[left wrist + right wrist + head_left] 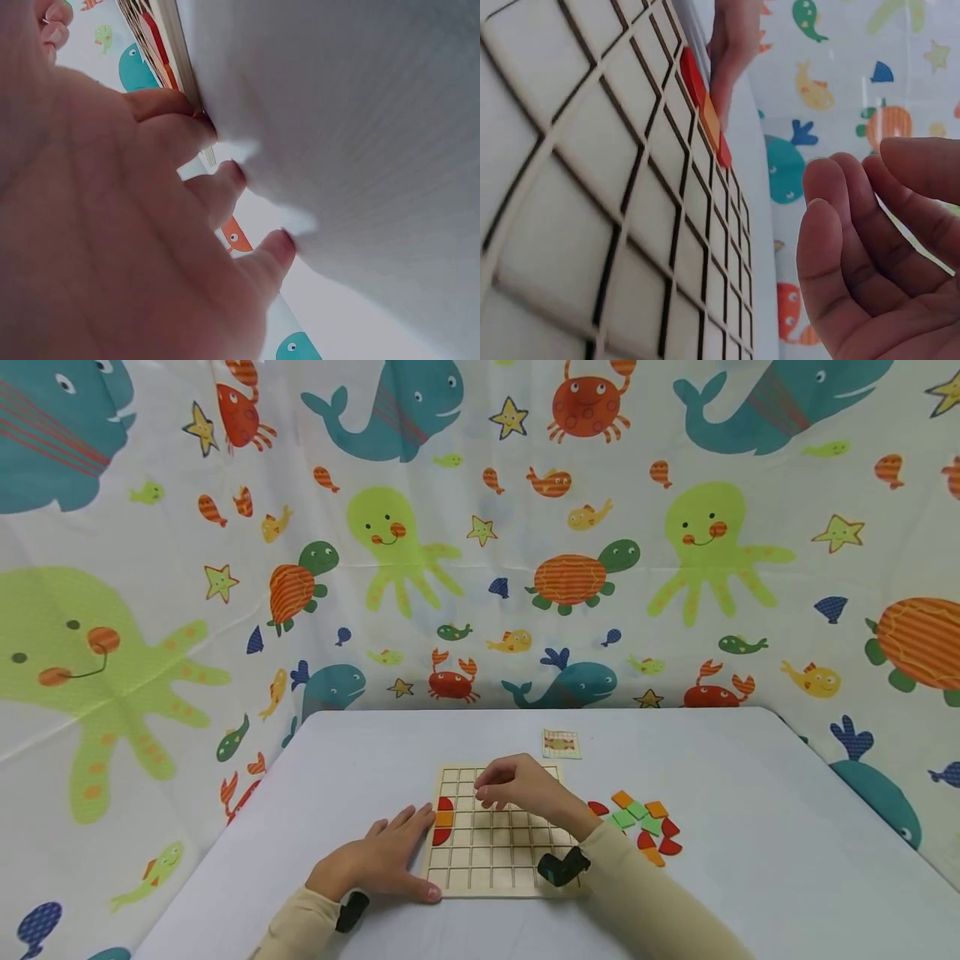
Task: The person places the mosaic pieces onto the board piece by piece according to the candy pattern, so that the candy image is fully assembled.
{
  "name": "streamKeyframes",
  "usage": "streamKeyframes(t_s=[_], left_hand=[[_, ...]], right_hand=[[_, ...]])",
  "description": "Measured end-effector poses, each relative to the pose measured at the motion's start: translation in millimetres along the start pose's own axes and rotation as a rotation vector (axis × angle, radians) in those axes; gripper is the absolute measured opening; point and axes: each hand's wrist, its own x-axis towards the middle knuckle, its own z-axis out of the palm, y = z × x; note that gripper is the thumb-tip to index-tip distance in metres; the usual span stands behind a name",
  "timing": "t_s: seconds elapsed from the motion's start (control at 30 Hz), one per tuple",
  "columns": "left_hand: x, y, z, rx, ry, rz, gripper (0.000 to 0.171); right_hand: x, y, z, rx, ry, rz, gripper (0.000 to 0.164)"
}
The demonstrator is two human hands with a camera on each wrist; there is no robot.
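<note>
A wooden grid board (491, 882) lies on the table. In its left column sit a red curved piece (446, 803), an orange square (445, 819) and another red curved piece (442, 837), stacked in a line. My left hand (382, 858) rests with spread fingers along the board's left edge, its fingertips on the table in the left wrist view. Over the upper middle of the grid hovers my right hand (517, 785). Its fingers (823, 255) are loosely bent, with the thumb apart from them and nothing showing between them in the right wrist view.
Right of the board lie several loose red, orange and green pieces (651, 827), partly behind the right forearm. A small picture card (561, 744) lies beyond the board. A sea-animal curtain (480, 635) hangs behind the white table (750, 860).
</note>
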Motion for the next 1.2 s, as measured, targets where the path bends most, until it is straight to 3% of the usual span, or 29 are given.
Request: streamKeyframes(t_s=[0.37,0.53,0.8,1.0,1.2], left_hand=[[1.1,-0.6,2.1,0.001,-0.005,0.028,0.12],[1.7,0.4,2.7,0.005,-0.006,0.029,0.119],[3.3,-0.2,2.7,0.003,-0.011,0.014,0.119],[2.7,-0.3,2.1,0.006,-0.008,0.009,0.12],[-0.2,0.1,0.3,0.0,-0.005,0.012,0.12]], right_hand=[[-35.3,9.8,-49.8,-0.1,0.018,-0.019,0.021],[-45.0,14.3,-76.2,-0.189,0.036,0.037,0.024],[-56.8,15.8,-114.9,-0.241,0.013,0.11,0.026],[-63.1,25.1,-131.3,-0.281,0.003,0.165,0.03],[-67.5,34.5,-136.0,-0.335,-0.022,0.249,0.024]])
